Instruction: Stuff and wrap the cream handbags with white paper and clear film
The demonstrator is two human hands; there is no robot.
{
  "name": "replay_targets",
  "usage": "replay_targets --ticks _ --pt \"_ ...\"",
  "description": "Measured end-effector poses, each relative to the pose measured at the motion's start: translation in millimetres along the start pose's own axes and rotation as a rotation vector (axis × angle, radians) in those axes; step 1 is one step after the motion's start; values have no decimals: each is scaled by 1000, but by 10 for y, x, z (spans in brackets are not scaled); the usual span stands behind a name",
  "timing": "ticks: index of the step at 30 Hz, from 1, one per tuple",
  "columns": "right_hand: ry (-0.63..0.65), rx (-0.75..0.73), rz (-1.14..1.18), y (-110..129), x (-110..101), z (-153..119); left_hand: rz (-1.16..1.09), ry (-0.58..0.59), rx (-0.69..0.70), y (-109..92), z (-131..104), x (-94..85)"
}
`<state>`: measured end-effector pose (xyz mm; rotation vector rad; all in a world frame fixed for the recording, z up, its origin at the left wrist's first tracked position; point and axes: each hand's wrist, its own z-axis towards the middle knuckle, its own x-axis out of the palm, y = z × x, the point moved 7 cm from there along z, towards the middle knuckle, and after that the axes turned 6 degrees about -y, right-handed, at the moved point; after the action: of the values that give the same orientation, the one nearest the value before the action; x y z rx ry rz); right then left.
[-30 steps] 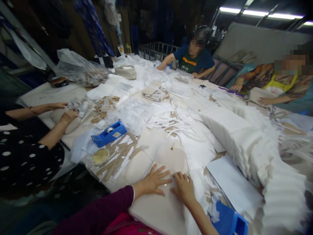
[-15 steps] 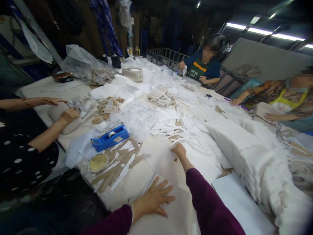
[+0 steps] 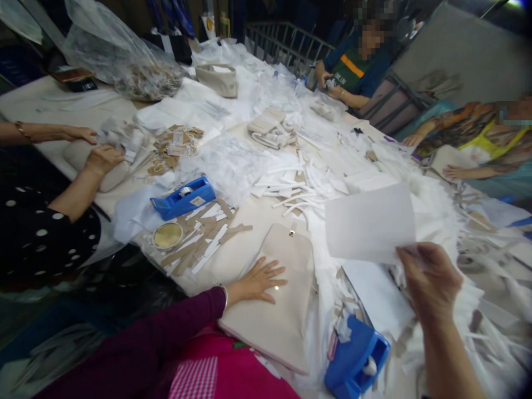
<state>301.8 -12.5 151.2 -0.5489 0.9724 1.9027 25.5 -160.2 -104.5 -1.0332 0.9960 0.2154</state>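
My left hand lies flat with spread fingers on a beige bag, which rests on the table near my body. A small metal clasp shows at the far end of the bag. To the right, my right hand is raised and pinches the lower right corner of a thin white sheet. The sheet hangs above a stack of white sheets. Just right of the bag sits a blue tape dispenser.
Another blue tape dispenser, a round yellowish tin and paper strips lie left of the bag. White cords are heaped beyond it. Co-workers' hands work at the left and far right.
My right hand has moved from the far end of the bag to the right and now holds up the white sheet. The bag's clasp is uncovered. My left hand stays spread on the bag.
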Motion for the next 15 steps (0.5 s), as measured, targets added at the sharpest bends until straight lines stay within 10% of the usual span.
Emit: replay_targets --ticks 3,5,10,15 --pt "61 -217 -106 551 -467 -237 19 44 -17 0 7 28" --pt "228 -255 -79 886 -425 -494 32 79 -26 -4 16 46" --pt "637 -46 -3 1251 536 -1392 19 90 -21 -14 60 34" --pt "771 358 182 1118 1603 -2139 -229 -54 -95 118 122 -77"
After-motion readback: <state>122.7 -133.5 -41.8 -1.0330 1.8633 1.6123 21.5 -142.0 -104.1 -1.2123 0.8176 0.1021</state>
